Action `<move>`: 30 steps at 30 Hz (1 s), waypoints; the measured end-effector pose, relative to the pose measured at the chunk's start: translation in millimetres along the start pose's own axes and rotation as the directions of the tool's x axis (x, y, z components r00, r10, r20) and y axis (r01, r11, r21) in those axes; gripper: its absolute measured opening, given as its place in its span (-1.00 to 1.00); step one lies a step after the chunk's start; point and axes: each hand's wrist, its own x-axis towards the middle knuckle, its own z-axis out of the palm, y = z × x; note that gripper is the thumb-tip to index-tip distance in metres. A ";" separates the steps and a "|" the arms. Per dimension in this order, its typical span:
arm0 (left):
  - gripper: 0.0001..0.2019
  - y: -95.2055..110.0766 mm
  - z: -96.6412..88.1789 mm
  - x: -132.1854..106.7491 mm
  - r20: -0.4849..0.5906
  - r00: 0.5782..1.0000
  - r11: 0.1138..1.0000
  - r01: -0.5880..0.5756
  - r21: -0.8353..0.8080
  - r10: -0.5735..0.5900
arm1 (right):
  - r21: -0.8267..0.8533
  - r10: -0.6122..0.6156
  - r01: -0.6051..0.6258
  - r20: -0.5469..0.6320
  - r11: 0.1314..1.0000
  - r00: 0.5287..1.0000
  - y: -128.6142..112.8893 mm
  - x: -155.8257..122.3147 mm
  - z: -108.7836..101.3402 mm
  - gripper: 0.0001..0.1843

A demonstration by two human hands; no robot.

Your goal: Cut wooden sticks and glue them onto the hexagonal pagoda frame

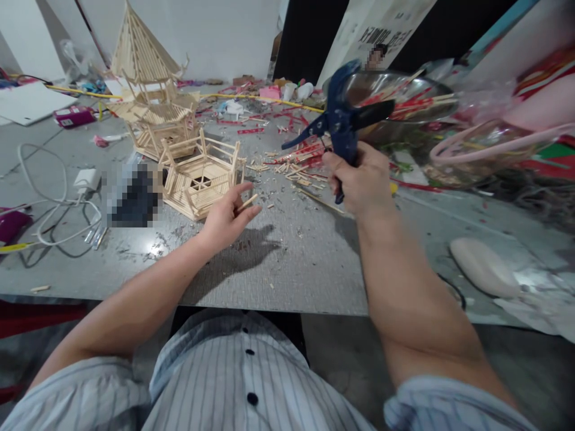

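Observation:
A short wooden stick (248,203) is pinched between the thumb and fingers of my left hand (226,220). Just beyond that hand lies a six-sided wooden stick platform (197,179) with low railings and a round wheel-like opening in its floor. My right hand (369,179) is wrapped round the handles of blue hand shears (340,114), raised above the table. The shears point up and away from me, and a dark part juts to the right. Behind the platform stands a tiered wooden stick pavilion (148,78) with a pointed roof.
Cut stick pieces (296,170) and red wrappers (309,149) litter the grey table (278,269). At the back right is a metal bowl (399,90) of sticks. White cables and a charger (87,181) lie left; a white computer mouse (484,267) lies right.

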 end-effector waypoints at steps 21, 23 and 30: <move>-0.66 17.7 -11.4 3.5 0.093 0.975 0.880 0.141 0.454 -0.204 | 0.326 0.117 -0.322 0.517 0.889 0.848 -37.8 -25.5 22.9 -0.45; -0.65 15.5 -10.0 2.8 0.102 0.980 0.891 0.112 0.440 -0.174 | 0.317 0.107 -0.292 0.492 0.902 0.864 -37.5 -24.5 24.1 -0.44; -0.66 5.6 -2.9 -1.9 0.127 0.992 0.958 -0.036 0.284 -0.001 | 0.466 0.063 -0.441 0.630 0.767 0.774 -32.2 -29.9 27.2 -0.40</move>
